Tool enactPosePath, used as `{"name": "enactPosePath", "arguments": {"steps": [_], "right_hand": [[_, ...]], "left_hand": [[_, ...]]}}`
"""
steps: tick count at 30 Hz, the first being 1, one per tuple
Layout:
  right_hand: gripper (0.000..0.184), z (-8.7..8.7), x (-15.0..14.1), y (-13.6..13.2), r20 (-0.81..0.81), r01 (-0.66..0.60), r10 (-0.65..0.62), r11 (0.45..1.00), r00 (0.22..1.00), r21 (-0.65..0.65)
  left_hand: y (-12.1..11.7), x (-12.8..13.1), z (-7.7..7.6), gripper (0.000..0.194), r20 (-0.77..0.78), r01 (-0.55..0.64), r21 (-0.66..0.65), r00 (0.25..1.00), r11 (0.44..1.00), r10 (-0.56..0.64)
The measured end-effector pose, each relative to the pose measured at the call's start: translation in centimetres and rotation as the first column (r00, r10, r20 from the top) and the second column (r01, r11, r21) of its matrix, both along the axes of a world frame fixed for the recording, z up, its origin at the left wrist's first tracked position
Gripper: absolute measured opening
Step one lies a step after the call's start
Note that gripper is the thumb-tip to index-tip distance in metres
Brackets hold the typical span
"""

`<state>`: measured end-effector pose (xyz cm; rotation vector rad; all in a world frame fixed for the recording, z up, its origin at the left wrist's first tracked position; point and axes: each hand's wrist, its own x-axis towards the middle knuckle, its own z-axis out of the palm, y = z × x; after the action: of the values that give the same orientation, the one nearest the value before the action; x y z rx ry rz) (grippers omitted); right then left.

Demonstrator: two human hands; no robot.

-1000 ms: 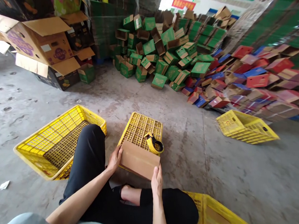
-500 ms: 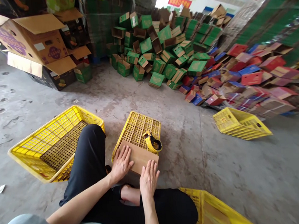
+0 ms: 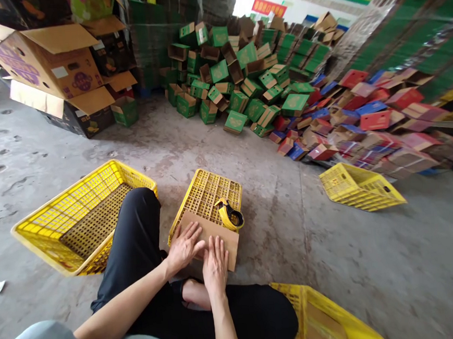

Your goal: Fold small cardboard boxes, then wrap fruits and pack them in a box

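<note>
A brown cardboard box (image 3: 224, 236) lies at the near end of an upturned yellow plastic crate (image 3: 206, 189), its flat top facing me. My left hand (image 3: 184, 248) rests flat on the box's left part, fingers stretched out. Beside it, my right hand (image 3: 217, 264) lies on the near middle of the same top, also with straight fingers. The two hands are close together, thumbs almost meeting. A yellow and black tape dispenser (image 3: 230, 214) sits on the crate just beyond the box's far right edge. The underside of the box is hidden.
A large yellow crate (image 3: 85, 222) stands left of my knee. Another yellow crate (image 3: 325, 321) with cardboard inside is at my lower right. A third crate (image 3: 359, 188) lies farther right. Piles of green boxes (image 3: 234, 121) and red and blue boxes (image 3: 375, 120) cover the floor behind.
My right hand has slid left across the cardboard, away from its right edge and closer to my left hand. The left hand has stayed nearly in place. The view has shifted slightly.
</note>
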<state>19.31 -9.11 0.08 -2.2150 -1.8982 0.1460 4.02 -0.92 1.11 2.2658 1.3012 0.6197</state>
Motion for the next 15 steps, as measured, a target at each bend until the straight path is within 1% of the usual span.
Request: {"name": "enactPosePath", "arguments": {"steps": [2,4,5,7,9,13,15], "right_hand": [[0.058,0.3,-0.3,-0.2,0.012,0.027,-0.027,1.000,1.000,0.000],[0.059,0.4,-0.9,-0.2,0.026,0.064,-0.064,0.998,0.998,0.005],[0.059,0.3,-1.4,-0.1,0.032,0.072,-0.072,0.997,0.997,0.013],[0.056,0.2,-2.6,0.2,0.029,0.043,-0.045,0.998,0.999,0.040],[0.054,-0.1,-4.1,0.9,0.009,-0.033,0.032,0.997,0.999,0.066],[0.056,0.1,-7.2,3.5,-0.054,-0.176,0.178,0.983,0.982,0.051],[0.058,0.5,-8.1,5.0,-0.079,-0.239,0.241,0.971,0.967,0.033]], "left_hand": [[0.8,-0.9,-0.8,0.058,0.033,-0.120,-0.046,0.992,0.992,0.122],[1.5,-1.6,-1.7,0.067,0.099,-0.210,-0.151,0.969,0.966,0.226],[1.8,-1.8,-2.1,0.073,0.146,-0.231,-0.221,0.953,0.948,0.266],[2.3,-2.0,-2.7,0.083,0.251,-0.229,-0.357,0.911,0.906,0.329],[2.5,-2.0,-2.9,0.085,0.351,-0.197,-0.451,0.857,0.871,0.376],[2.9,-2.1,-2.4,0.080,0.501,-0.128,-0.542,0.744,0.831,0.442],[3.0,-2.3,-2.1,0.079,0.537,-0.097,-0.561,0.714,0.822,0.450]]}}
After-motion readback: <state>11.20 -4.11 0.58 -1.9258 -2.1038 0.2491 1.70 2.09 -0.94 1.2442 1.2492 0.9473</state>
